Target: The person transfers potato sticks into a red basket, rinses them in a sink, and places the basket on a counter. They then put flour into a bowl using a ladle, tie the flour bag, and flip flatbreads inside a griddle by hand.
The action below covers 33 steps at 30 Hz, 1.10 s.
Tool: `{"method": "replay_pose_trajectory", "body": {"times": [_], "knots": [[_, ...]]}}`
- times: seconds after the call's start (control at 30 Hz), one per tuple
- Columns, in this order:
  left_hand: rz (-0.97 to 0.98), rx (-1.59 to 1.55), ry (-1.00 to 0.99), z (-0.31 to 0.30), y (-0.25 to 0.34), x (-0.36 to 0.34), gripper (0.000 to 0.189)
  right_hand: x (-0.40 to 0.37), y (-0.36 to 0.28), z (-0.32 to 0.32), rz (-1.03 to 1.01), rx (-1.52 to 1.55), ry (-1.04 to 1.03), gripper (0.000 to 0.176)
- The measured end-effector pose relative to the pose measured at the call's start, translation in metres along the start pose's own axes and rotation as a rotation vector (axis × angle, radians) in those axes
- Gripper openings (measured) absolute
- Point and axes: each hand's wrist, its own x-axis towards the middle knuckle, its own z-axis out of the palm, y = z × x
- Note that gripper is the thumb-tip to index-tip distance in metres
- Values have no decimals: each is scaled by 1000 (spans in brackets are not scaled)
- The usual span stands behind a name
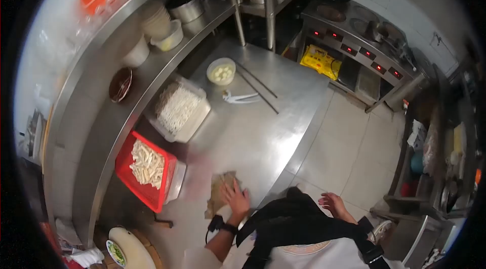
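Note:
My left hand (pixel 236 199) lies with spread fingers on a brown cloth (pixel 216 195) near the front edge of the steel table (pixel 228 137). Away from the table, over the floor on the right, my right hand (pixel 334 203) hangs in the air with its fingers apart and holds nothing. Left of the cloth, a red basket (pixel 164 188) holds pale strips. Behind it stands a clear tub (pixel 197 122) of white pieces. Farther back are a bowl of pale pieces (pixel 221 72), a white-handled tool (pixel 242 98) and two dark chopsticks (pixel 258 91).
A steel shelf (pixel 167 61) with pots and tubs runs along the left. At the back right is a stove (pixel 354 31) with red displays and a yellow packet (pixel 321 62) beneath. A loaded rack (pixel 405 200) stands on the right. A round board (pixel 134 248) is at the lower left.

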Motion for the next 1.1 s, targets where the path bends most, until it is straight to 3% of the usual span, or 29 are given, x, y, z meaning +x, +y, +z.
{"method": "replay_pose_trajectory", "body": {"times": [0.13,0.2,0.23,0.27,0.3,0.33,0.4,0.43,0.5,0.57,0.63,0.67,0.73,0.8,0.83,0.9,0.97,1.03,1.1], "knots": [[29,62,77,-8,120,122,64,8,-54,-55,-45,2,-9,32],[100,164,-35,83,85,242,59,1,-78,-81,-111,42,40,33],[220,232,197,-35,179,205,53,-1,-94,-89,-181,-150,-70,36],[139,59,-67,-64,204,226,48,-1,-106,-102,-231,-359,-173,39],[-78,-68,-123,-90,241,226,43,1,-109,-119,-261,-465,-240,45],[-29,168,-51,-87,248,240,40,-6,-121,-128,-285,-515,-279,49],[186,144,614,-21,204,300,35,-7,-133,-134,-297,-564,-308,52],[152,-11,477,-41,243,285,32,1,-134,-139,-268,-572,-338,57],[320,-629,-21,14,235,320,31,15,-147,-163,-246,-571,-371,63],[159,-1038,-417,-33,371,209,31,22,-157,-203,-19,-488,-347,70],[319,-1007,-780,-6,438,171,32,35,-160,-249,-93,-521,-354,73],[297,-951,-887,10,474,155,32,36,-174,-269,-46,-546,-302,73],[600,-1019,-1134,50,529,134,31,40,-199,-301,8,-548,-209,74],[607,-782,-1426,72,592,114,35,32,-223,-355,282,-1203,156,65],[644,-721,-1530,64,628,101,35,21,-238,-383,303,-1165,257,65],[810,-691,-1708,71,679,86,31,6,-259,-427,246,-1133,627,61],[849,-645,-1847,89,722,76,32,-12,-266,-493,-102,-846,697,51],[860,-598,-1959,96,762,68,33,-62,-315,-505,-175,-757,889,45],[877,-333,-1972,86,816,62,33,-100,-337,-529,-173,-769,1062,41]]}}
